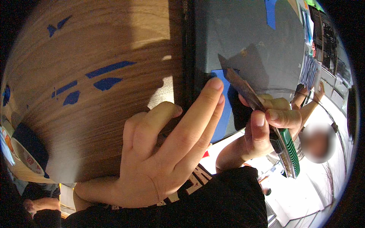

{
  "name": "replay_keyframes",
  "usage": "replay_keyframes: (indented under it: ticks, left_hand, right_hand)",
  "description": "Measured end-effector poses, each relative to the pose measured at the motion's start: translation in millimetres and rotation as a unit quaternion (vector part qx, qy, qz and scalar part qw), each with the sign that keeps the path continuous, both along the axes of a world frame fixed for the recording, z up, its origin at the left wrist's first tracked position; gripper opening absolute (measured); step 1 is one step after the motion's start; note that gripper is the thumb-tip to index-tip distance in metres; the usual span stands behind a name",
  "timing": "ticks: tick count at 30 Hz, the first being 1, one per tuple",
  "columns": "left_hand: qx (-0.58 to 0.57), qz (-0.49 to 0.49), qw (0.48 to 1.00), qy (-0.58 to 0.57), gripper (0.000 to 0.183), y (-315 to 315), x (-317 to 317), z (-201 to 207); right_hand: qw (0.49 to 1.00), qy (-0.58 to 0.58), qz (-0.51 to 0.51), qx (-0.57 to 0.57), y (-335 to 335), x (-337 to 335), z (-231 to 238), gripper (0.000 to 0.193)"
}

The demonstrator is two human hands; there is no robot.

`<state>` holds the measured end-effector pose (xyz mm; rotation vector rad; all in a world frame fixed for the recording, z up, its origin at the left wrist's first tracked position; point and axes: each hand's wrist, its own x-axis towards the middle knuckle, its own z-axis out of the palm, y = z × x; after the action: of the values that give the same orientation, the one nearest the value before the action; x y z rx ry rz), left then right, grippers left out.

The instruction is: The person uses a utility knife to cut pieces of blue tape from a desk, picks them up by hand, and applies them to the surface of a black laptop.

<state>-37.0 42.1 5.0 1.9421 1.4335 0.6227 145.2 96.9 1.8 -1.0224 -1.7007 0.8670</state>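
Observation:
In my right hand (262,125) is a utility knife (289,154) with a green and grey handle, gripped between thumb and fingers. Its long blade is out and points up and left over a strip of blue tape (222,121). The strip lies along the near left part of a dark grey board (235,30). My left hand (163,155) stretches its index finger to the strip's left edge, close to the blade tip; another finger is bent over the wood. Whether the blade touches the tape is hard to tell.
Several blue tape scraps (110,69) stick to the wooden table (95,121). A roll of blue tape (32,146) stands at the left edge. Another tape piece (270,14) lies on the board's far side. Another person's arm (312,106) shows at right, a hand (42,205) at lower left.

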Motion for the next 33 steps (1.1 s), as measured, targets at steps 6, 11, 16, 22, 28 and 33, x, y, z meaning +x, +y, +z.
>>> replay_keyframes:
  ticks: [6, 11, 16, 22, 28, 33]
  left_hand:
    - [0.006, 0.000, 1.000, -0.009, 0.054, -1.6, -1.9, -1.8]
    - [0.010, 0.002, 1.000, -0.009, 0.054, -2.8, 1.7, -0.8]
    - [0.001, -0.002, 1.000, -0.009, 0.055, -2.3, -6.4, -3.6]
    - [0.018, -0.015, 1.000, -0.001, 0.056, -7.6, -12.8, 0.2]
    - [0.016, -0.016, 1.000, -0.008, 0.057, -22.4, -33.3, -6.3]
    - [0.013, -0.014, 1.000, 0.002, 0.057, -34.4, -38.9, -6.4]
  right_hand:
    - [1.000, 0.015, -0.005, -0.025, -1.0, 0.0, 3.5, 0.015]
    - [0.999, -0.001, 0.049, -0.018, 4.2, 5.3, 2.8, 0.015]
    - [0.993, -0.035, 0.111, -0.010, 10.4, 2.5, 1.9, 0.015]
    - [0.987, -0.046, 0.153, 0.003, 11.1, 3.0, 4.9, 0.015]
    - [0.984, -0.054, 0.169, 0.005, -0.7, -12.2, 1.0, 0.015]
    - [0.992, -0.047, 0.120, 0.010, -18.9, -19.5, -3.7, 0.015]
